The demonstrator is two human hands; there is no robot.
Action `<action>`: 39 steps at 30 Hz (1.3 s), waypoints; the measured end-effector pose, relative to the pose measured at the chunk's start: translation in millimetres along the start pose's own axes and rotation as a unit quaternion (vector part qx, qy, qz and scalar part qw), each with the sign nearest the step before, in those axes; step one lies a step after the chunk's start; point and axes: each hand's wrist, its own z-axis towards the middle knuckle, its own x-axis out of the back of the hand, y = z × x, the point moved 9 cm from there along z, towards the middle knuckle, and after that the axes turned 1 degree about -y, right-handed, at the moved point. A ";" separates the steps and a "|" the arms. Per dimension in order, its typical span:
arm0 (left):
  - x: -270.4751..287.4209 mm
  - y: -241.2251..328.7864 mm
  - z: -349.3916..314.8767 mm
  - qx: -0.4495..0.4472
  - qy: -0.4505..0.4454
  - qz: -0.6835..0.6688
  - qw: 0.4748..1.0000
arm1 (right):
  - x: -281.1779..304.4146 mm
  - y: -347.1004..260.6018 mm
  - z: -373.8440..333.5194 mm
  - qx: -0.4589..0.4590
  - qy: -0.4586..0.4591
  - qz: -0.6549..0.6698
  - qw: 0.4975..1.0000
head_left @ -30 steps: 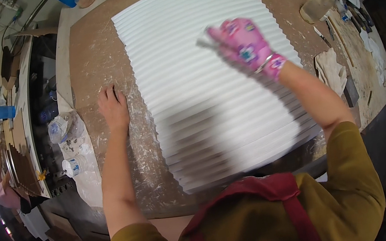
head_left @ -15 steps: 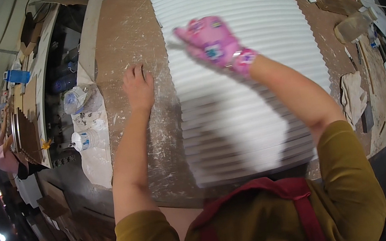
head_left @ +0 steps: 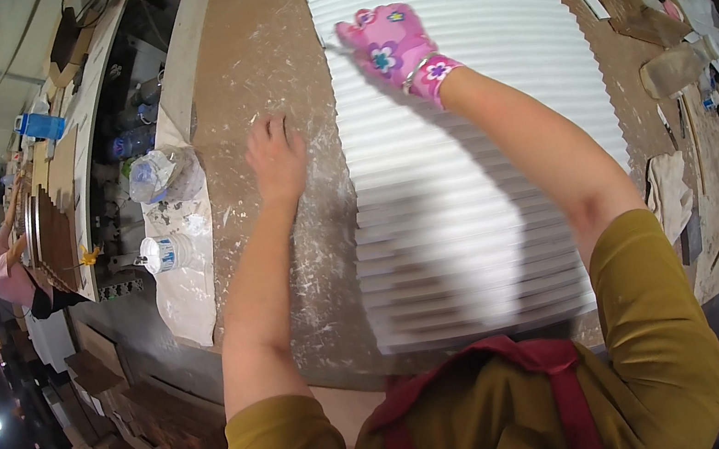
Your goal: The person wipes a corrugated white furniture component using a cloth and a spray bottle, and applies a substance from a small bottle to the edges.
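Observation:
A white ridged panel (head_left: 482, 48) with wavy side edges lies flat on a brown board (head_left: 234, 67). Over its far left part is my right hand (head_left: 393, 47), in a pink flowered glove with a band at the wrist. The gloved fingers are closed and turned toward the panel's left edge; what they hold, if anything, is hidden beneath them. My bare left hand (head_left: 277, 158) rests on the scuffed board left of the panel, its fingers slightly bent and a little apart, holding nothing.
Left of the board are a clear plastic bag (head_left: 155, 176) and a white tub (head_left: 165, 253) on a stained cloth. Along the right lie a cloudy container (head_left: 674, 71), a beige rag (head_left: 669, 195) and slim tools. Another person (head_left: 9, 272) works at a far-left bench.
My gloved right hand has slid farther away and left across the panel. The fingers of my left hand have bent a little more in place. The whole view has shifted slightly.

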 end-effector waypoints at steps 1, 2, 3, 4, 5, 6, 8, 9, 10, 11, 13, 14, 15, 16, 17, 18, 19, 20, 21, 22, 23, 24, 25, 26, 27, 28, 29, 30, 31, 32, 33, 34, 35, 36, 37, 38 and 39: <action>-0.7 3.3 0.5 -0.007 -0.002 -0.004 1.000 | 5.2 -15.3 -1.1 0.037 0.038 0.071 0.996; -3.8 0.2 1.3 0.006 -0.015 -0.006 1.000 | 9.8 -25.2 -3.7 0.073 0.076 0.135 0.985; -7.3 -2.5 1.1 0.018 -0.028 -0.012 0.999 | 3.8 -35.8 -10.2 0.087 0.074 0.096 0.989; -8.1 -5.5 -0.2 0.006 -0.022 -0.012 1.000 | -4.4 -40.3 -20.1 0.098 0.067 0.057 0.991; -7.4 -10.2 -2.4 -0.007 -0.015 -0.014 1.000 | 1.9 -25.3 -32.4 0.078 0.111 0.082 0.987; -6.9 -13.9 -3.3 -0.011 -0.013 -0.013 1.000 | 1.8 -4.1 -41.0 0.065 0.114 0.072 0.989; -8.0 -15.2 -7.7 -0.018 -0.013 -0.022 1.000 | -7.2 60.1 -64.0 -0.057 0.009 0.166 0.984; -2.7 -15.3 -8.0 -0.016 -0.009 -0.016 1.000 | -2.9 94.9 -81.4 -0.089 0.026 0.179 0.980; -1.2 -11.7 -6.4 -0.013 -0.006 -0.010 1.000 | -2.2 143.7 -108.5 -0.146 0.049 0.193 0.969; -1.0 -4.0 -4.0 -0.018 -0.007 -0.014 1.000 | -3.3 195.2 -141.8 -0.224 0.062 0.217 0.948; -4.1 9.3 -0.7 -0.008 -0.023 0.006 1.000 | -2.9 280.1 -201.1 -0.305 0.084 0.132 0.939; -4.8 5.3 -1.1 -0.009 -0.023 0.007 1.000 | 21.9 277.5 -199.8 -0.238 0.106 -0.081 0.962; -6.7 0.2 -1.2 -0.020 -0.021 0.003 1.000 | 22.1 279.6 -199.0 -0.239 0.106 -0.080 0.962; -7.2 -2.5 -1.8 -0.032 -0.018 -0.001 0.999 | 10.7 294.1 -200.9 -0.298 0.041 -0.040 0.953; -6.7 -2.1 0.1 -0.034 -0.016 -0.001 0.999 | 6.8 298.7 -203.8 -0.353 -0.022 0.001 0.935; -6.6 -2.8 -1.1 -0.029 -0.021 -0.008 0.999 | 29.6 249.4 -200.4 -0.152 0.162 -0.039 0.974; -7.1 -2.9 -2.1 -0.024 -0.026 -0.016 0.999 | 12.1 236.1 -197.8 -0.116 0.095 -0.034 0.988; -6.8 -3.6 -2.6 -0.029 -0.028 -0.014 0.999 | 13.0 207.6 -188.7 -0.082 0.029 -0.026 0.996; -6.6 -4.9 -3.3 -0.030 -0.023 -0.010 0.999 | 4.4 214.6 -192.8 -0.096 0.037 -0.063 0.993; -6.1 -5.7 -4.2 -0.031 -0.018 -0.007 0.999 | 1.2 231.5 -197.3 -0.100 0.036 -0.060 0.993; -5.7 -1.3 -1.9 -0.036 -0.016 -0.010 0.999 | 2.6 273.2 -208.9 -0.187 0.018 -0.055 0.981; -6.8 -0.7 -2.0 -0.031 -0.027 -0.003 0.999 | 0.2 305.6 -225.7 -0.270 0.000 -0.046 0.962; -7.7 -0.9 -1.4 -0.023 -0.037 0.003 0.999 | 10.8 316.1 -239.8 -0.288 0.061 -0.112 0.949; -5.9 -1.7 -1.6 -0.019 -0.032 0.006 0.999 | 14.4 321.6 -237.1 -0.295 0.042 -0.051 0.953; -6.0 -2.4 -2.3 -0.019 -0.034 0.016 0.999 | 17.5 311.5 -229.5 -0.269 0.065 -0.015 0.961; -7.1 -4.4 -3.3 -0.018 -0.036 0.027 0.999 | 18.5 295.7 -223.5 -0.241 0.086 0.022 0.966; -8.4 -12.3 -4.5 -0.015 -0.036 0.041 0.998 | 23.5 261.1 -209.8 -0.180 0.086 0.073 0.977; -4.2 -13.4 0.0 -0.006 -0.033 0.050 0.998 | 19.7 236.9 -209.2 -0.084 0.106 0.060 0.989; -7.1 -13.2 5.4 0.004 -0.050 0.039 0.998 | 18.0 241.0 -213.4 -0.090 0.117 0.027 0.989; -9.8 -10.6 13.9 0.012 -0.067 0.029 0.997 | 15.6 248.8 -219.8 -0.099 0.128 -0.005 0.987; -9.3 1.5 27.7 -0.004 -0.059 0.025 0.998 | 15.2 271.7 -225.5 -0.159 0.085 -0.028 0.983; -8.9 12.0 38.3 -0.019 -0.053 0.023 0.998 | 18.2 288.8 -229.0 -0.217 0.040 -0.049 0.974; -10.1 6.5 42.6 -0.004 -0.048 0.037 0.998 | 34.3 275.2 -219.2 -0.188 0.109 -0.058 0.974; -11.9 -2.4 45.9 0.018 -0.016 0.046 0.999 | 34.8 257.1 -199.3 -0.174 0.115 -0.048 0.977; -9.7 -12.8 44.7 0.038 0.013 0.055 0.998 | 35.0 220.7 -171.6 -0.117 0.124 -0.023 0.985; -9.2 -15.2 46.3 0.043 0.015 0.061 0.997 | 38.4 184.3 -146.3 -0.065 0.132 -0.004 0.989; -10.1 -18.5 47.1 0.060 0.005 0.059 0.996 | 44.1 140.3 -117.6 -0.019 0.153 0.009 0.988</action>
